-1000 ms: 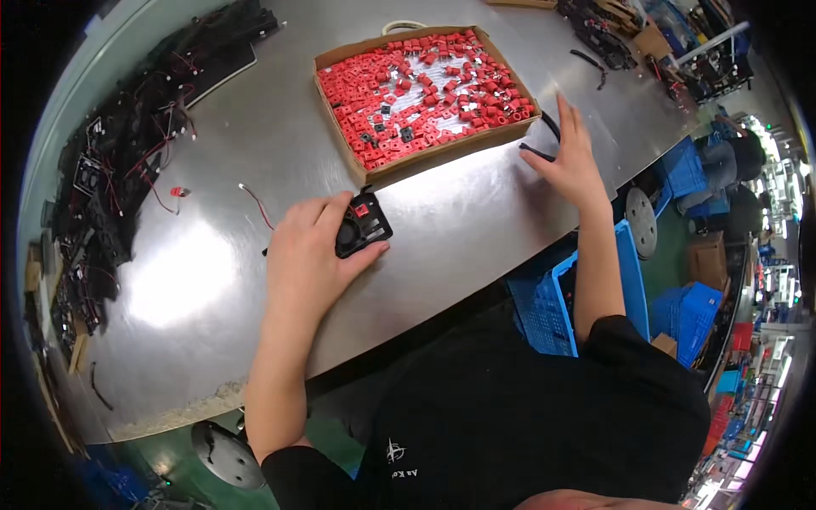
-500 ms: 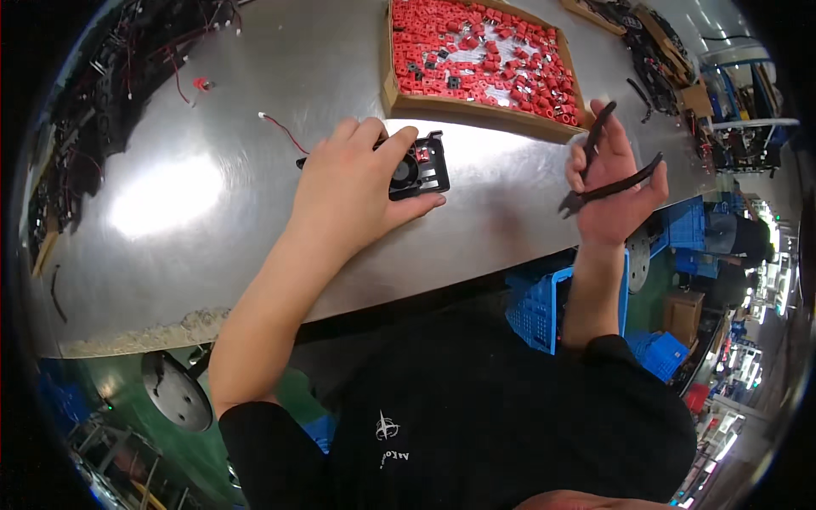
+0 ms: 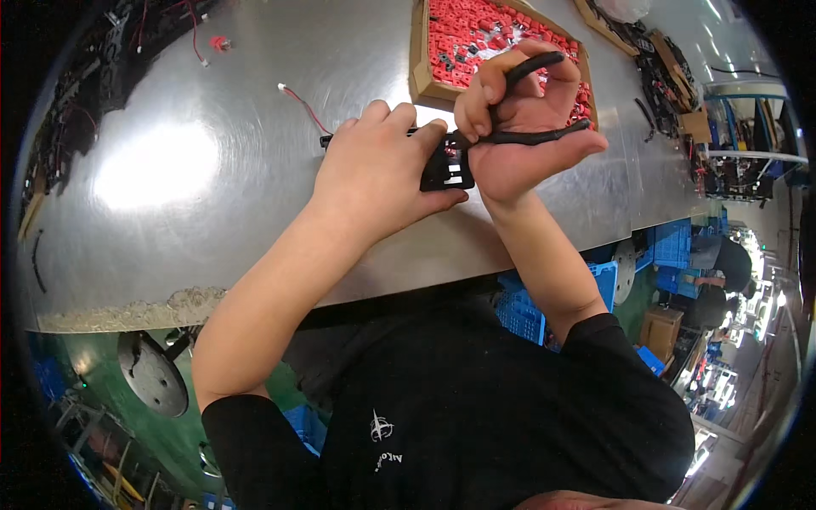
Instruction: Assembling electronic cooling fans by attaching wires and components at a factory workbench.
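My left hand (image 3: 372,170) is closed over a black plastic fan housing (image 3: 437,176) on the metal table, gripping it by its edges. Most of the housing, its fan included, lies under the palm and fingers; only the right end shows. A red wire (image 3: 299,104) with a white plug runs out from its upper left. In my right hand (image 3: 518,163), turned palm up, is a pair of pliers (image 3: 544,137) with dark handles spread apart. Their jaws point left at the housing's right end; whether they touch it or grip anything is hard to make out.
Behind my right hand stands a cardboard tray (image 3: 436,92) of small red parts, some black among them. A red piece with a wire (image 3: 219,42) lies at the far left. Dark wired parts (image 3: 72,93) heap along the left edge. Blue crates (image 3: 520,313) sit below the table's front edge.
My right hand has brought the pliers left, from apart over the table to the housing's right end. My left hand keeps its hold on the housing. The whole view has shifted slightly.
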Motion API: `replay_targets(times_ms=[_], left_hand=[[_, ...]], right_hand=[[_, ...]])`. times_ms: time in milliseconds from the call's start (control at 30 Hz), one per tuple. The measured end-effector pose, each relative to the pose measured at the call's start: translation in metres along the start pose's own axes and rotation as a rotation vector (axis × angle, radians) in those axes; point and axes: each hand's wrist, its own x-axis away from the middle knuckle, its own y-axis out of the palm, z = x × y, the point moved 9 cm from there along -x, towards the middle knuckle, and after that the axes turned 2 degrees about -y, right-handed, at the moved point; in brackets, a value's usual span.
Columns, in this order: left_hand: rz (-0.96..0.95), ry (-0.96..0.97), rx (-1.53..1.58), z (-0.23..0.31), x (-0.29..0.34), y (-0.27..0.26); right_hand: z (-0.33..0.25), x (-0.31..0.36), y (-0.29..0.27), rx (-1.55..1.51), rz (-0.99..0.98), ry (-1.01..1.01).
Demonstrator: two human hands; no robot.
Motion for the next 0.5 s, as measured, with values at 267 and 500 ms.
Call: replay_targets(times_ms=[267,500], left_hand=[[0.005,-0.018,0.002,-0.002,0.002,0.001],[0.023,0.013,-0.017,-0.003,0.002,0.002]], right_hand=[[-0.002,0.002,0.007,0.173,-0.001,-0.030],[-0.001,0.005,0.021,0.277,-0.047,0.045]])
